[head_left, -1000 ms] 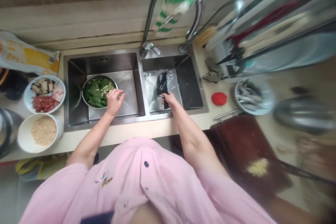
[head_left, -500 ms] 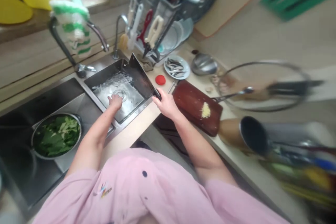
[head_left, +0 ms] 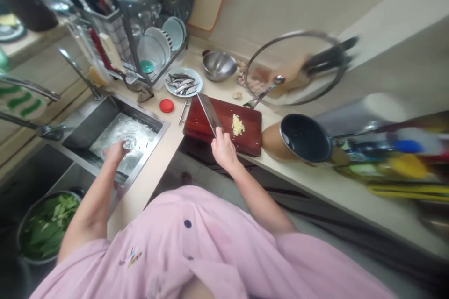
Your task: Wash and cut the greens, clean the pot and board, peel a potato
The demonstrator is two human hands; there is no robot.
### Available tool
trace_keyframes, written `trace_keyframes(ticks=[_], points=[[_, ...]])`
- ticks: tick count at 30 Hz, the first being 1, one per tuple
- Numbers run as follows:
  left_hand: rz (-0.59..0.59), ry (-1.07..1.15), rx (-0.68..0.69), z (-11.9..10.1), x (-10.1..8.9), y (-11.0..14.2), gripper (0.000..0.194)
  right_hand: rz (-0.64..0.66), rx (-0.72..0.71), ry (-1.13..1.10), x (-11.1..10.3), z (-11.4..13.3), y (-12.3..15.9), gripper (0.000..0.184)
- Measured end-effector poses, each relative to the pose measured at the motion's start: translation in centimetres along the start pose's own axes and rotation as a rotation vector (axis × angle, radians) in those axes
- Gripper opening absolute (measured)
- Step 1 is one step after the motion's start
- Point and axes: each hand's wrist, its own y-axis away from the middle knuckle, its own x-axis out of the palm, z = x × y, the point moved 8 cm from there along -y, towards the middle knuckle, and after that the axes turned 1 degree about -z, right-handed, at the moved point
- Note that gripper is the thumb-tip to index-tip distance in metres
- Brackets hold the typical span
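My right hand [head_left: 224,149] is closed round the handle of a kitchen knife with a broad blade [head_left: 209,113], held over the left part of a reddish-brown cutting board [head_left: 196,126]. To the right of the blade lies a small heap of chopped pale yellow bits, perhaps garlic [head_left: 237,125]. My left hand [head_left: 115,152] is over the wet bottom of the steel sink [head_left: 142,147], with nothing seen in it. Its fingers look apart, though they are slightly blurred. Rippling water shows beside that hand.
A pot of green leaves [head_left: 49,226] stands in the left basin. Behind the board are a plate of small fish [head_left: 183,82], a red lid [head_left: 166,105] and a metal bowl [head_left: 219,66]. A glass lid [head_left: 296,67] and a dark-lined pot [head_left: 305,138] stand right. A dish rack [head_left: 164,67] stands behind.
The knife has moved from above the sink's right edge to over the cutting board, in my right hand. My left hand remains in the sink. The view has turned right.
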Motion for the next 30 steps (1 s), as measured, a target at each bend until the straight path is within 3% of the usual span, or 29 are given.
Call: trace_keyframes(ticks=[3,6,11,16,19,22,26,30], points=[[-0.104,-0.062,-0.139,0.1,-2.9,0.9,0.043,0.029,0.043,0.019,0.8,-1.3,-2.7,0.058],[-0.188,-0.056,-0.208,-0.5,-4.7,2.1,0.039,0.065,0.077,0.025,1.6,-2.0,-4.8,0.06],[-0.126,-0.133,-0.174,-1.3,-4.4,3.0,0.045,0.132,0.093,0.022,2.7,-2.3,-6.3,0.063],[-0.108,-0.118,-0.29,-0.6,-4.8,3.6,0.049,0.131,0.062,-0.059,2.3,-3.4,-7.0,0.057],[-0.176,-0.169,-0.244,-1.3,-5.6,3.9,0.055,0.043,-0.003,-0.241,0.7,-5.1,-7.1,0.054],[-0.285,-0.152,-0.241,-2.1,-6.6,4.5,0.052,-0.031,-0.019,-0.609,-0.1,-7.5,-6.2,0.046],[-0.285,-0.04,-0.256,-3.6,-6.4,5.3,0.047,0.032,0.121,-1.073,2.1,-10.8,-4.4,0.038],[-0.329,0.009,-0.245,-4.9,-6.1,5.8,0.041,0.044,0.197,-1.136,3.9,-12.8,-4.0,0.043]])
